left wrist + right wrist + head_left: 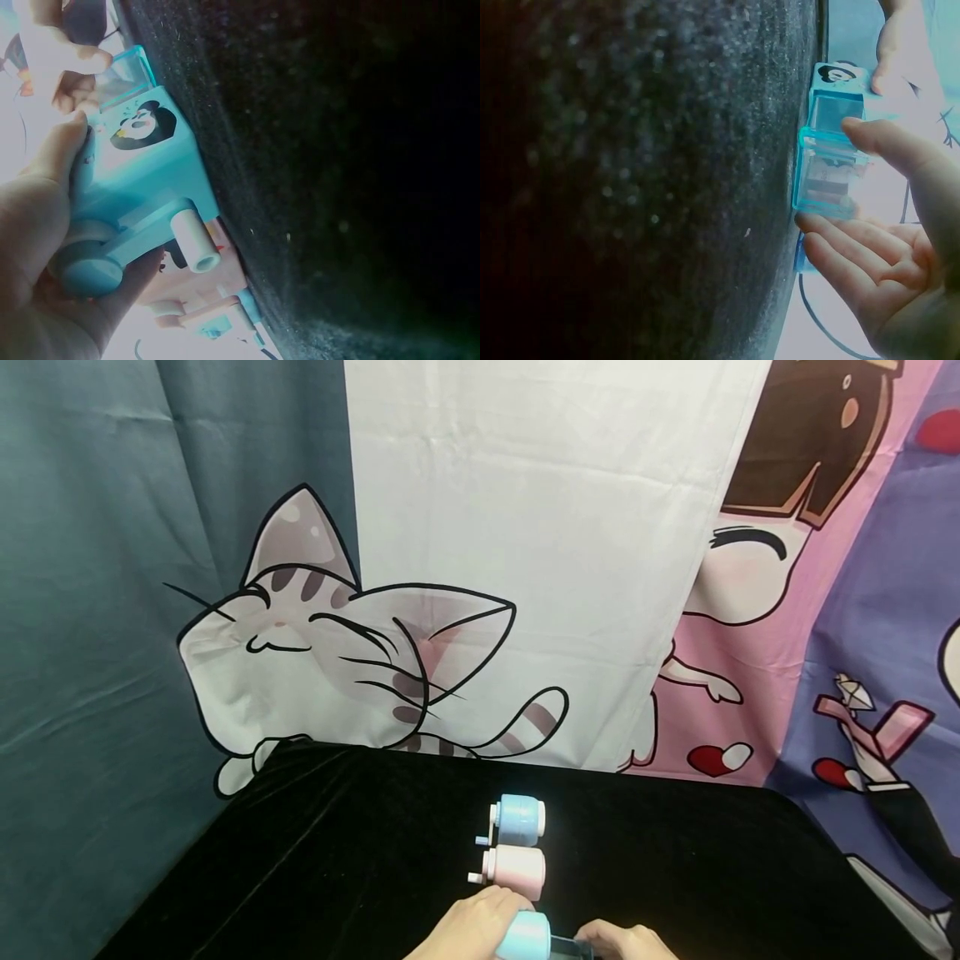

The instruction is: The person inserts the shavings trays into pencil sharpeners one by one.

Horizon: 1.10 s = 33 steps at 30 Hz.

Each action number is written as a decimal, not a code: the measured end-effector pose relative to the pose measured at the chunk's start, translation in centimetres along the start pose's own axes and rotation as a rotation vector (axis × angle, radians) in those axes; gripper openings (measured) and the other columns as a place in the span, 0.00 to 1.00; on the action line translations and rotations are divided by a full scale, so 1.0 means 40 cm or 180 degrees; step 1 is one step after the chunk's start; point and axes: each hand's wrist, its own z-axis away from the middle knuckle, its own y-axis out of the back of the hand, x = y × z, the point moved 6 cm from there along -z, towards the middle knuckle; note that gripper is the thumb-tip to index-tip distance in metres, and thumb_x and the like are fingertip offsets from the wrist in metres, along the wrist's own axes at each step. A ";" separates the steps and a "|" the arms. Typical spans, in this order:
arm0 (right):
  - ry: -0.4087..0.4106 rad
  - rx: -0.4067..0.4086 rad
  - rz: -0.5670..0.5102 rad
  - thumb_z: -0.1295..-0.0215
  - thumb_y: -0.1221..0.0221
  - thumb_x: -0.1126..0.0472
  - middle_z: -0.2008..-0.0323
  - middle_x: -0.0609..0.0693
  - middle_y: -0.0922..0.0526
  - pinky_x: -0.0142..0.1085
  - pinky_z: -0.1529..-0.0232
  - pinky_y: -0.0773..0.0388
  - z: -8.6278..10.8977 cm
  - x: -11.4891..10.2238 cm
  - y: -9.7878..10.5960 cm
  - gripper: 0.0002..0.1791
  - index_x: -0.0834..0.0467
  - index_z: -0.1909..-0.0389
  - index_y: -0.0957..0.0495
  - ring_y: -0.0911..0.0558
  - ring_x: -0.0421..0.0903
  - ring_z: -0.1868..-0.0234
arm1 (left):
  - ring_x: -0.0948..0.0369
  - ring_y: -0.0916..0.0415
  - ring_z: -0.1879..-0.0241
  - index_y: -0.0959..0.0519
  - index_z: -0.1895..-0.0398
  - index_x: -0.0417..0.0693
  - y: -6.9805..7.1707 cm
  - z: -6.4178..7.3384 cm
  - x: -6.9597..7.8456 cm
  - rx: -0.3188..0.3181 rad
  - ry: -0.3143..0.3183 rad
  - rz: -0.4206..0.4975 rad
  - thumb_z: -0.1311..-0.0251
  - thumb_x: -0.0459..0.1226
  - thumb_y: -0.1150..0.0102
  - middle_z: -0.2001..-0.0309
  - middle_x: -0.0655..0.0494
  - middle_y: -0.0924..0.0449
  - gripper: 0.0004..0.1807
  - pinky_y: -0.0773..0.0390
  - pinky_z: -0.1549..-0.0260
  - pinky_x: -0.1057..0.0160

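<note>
A turquoise hand-crank pencil sharpener (pixel 525 937) with a penguin picture lies near the front edge of the head view. My left hand (pixel 474 927) grips its body, thumb on one side and fingers round the other, beside the crank (pixel 196 240). Its clear blue-tinted drawer (pixel 829 176) stands pulled out from the body. My right hand (pixel 626 941) holds the drawer, thumb (pixel 866 135) along its upper side and fingers (pixel 855 259) at its outer end. Just beyond my left hand sits a pink sharpener (pixel 517 870), with a blue sharpener (pixel 519 820) behind it.
The three sharpeners form a row on a black velvet-like cloth (pixel 360 835), cranks toward the left. Behind the table hang a white curtain (pixel 555 543) with a cartoon cat and, at the right, pink and purple cartoon cloth (pixel 750 693).
</note>
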 end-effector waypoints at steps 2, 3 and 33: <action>0.0034 -0.0012 0.0013 0.45 0.33 0.58 0.57 0.60 0.14 0.45 0.62 0.17 -0.001 -0.002 0.000 0.16 0.57 0.57 0.23 0.14 0.39 0.59 | 0.73 0.30 0.62 0.27 0.51 0.55 -0.001 0.000 0.000 -0.0025 0.0012 0.0010 0.62 0.49 0.23 0.58 0.67 0.24 0.32 0.22 0.59 0.71; 0.0062 -0.0016 0.0014 0.45 0.33 0.58 0.57 0.60 0.14 0.45 0.62 0.17 -0.001 -0.003 0.000 0.16 0.57 0.57 0.24 0.14 0.39 0.59 | 0.73 0.30 0.62 0.27 0.51 0.55 -0.001 0.000 0.001 -0.0029 0.0010 -0.0002 0.62 0.49 0.23 0.58 0.67 0.24 0.32 0.22 0.59 0.71; 0.0161 -0.0202 -0.0052 0.46 0.31 0.52 0.55 0.53 0.14 0.44 0.58 0.17 -0.045 -0.007 -0.020 0.22 0.56 0.54 0.24 0.16 0.37 0.58 | 0.72 0.30 0.61 0.25 0.53 0.53 0.002 -0.002 0.010 0.0111 -0.0132 -0.0077 0.61 0.46 0.24 0.58 0.66 0.22 0.29 0.22 0.59 0.71</action>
